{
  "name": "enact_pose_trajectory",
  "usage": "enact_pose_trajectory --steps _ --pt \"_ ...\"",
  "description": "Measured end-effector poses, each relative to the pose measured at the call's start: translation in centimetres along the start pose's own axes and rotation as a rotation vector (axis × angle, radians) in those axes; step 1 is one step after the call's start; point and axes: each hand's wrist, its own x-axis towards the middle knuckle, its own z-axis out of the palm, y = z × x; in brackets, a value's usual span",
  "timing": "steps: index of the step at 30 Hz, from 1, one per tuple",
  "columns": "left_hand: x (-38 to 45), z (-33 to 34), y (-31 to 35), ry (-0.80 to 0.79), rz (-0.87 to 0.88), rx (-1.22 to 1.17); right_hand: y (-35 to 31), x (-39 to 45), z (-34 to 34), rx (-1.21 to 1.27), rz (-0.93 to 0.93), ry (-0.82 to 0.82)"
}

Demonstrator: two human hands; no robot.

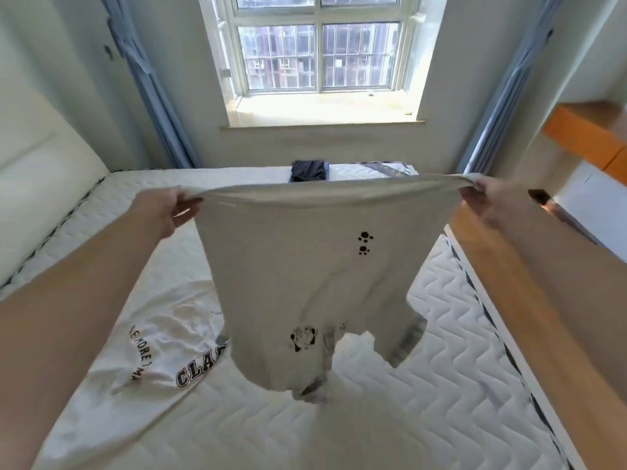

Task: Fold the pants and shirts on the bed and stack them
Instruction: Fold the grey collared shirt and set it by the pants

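- Above the bed point(441, 385), the grey garment point(305, 266) with small black paw prints hangs in the air, stretched wide between both hands and not touching the mattress as far as I can see.
- Its top hem runs almost level from left to right; the long axis drops straight down from that hem toward the bed, and the lower end, with what seem to be sleeves or legs, hangs loose and wrinkled.
- The left hand point(169, 208) pinches the left corner of the hem with curled fingers; the right hand point(485, 201) pinches the right corner in the same way. Each grip is at about the same height, so neither hand is clearly nearer to the garment's middle.
- Below and to the left of the grey garment, a white shirt point(152, 354) with black letters lies unfolded on the bed.
- Beyond the grey garment, at the far edge of the bed under the window, a dark folded piece point(307, 170) sits; I judge it is the start of the stack.
- To the right of the grey garment and in front of it the quilted surface is bare, which gives room to lay it flat; the right edge of the bed is near.
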Motion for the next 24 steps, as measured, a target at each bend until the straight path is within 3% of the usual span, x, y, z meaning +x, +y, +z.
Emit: enact_pose_trajectory --steps 4,7,11,16,24 --pt "-1.0 0.5 6.8 0.012 0.124 -0.007 -7.3 -1.7 0.2 0.143 -0.115 0.043" --pt "-1.8 0.9 8.4 -0.003 0.147 -0.013 -8.2 -3.0 -0.3 0.280 -0.181 0.031" --pt "-2.1 0.9 6.0 -0.024 0.115 0.026 -6.1 -3.1 -2.1 0.216 -0.142 0.066" --pt "-1.1 -0.7 -4.4 0.025 -0.015 0.124 2.5 -2.9 -5.4 0.000 0.076 0.215" --pt "-3.4 -7.9 -29.7 0.024 -0.340 0.376 25.9 -6.8 -14.7 -0.201 0.362 0.296"
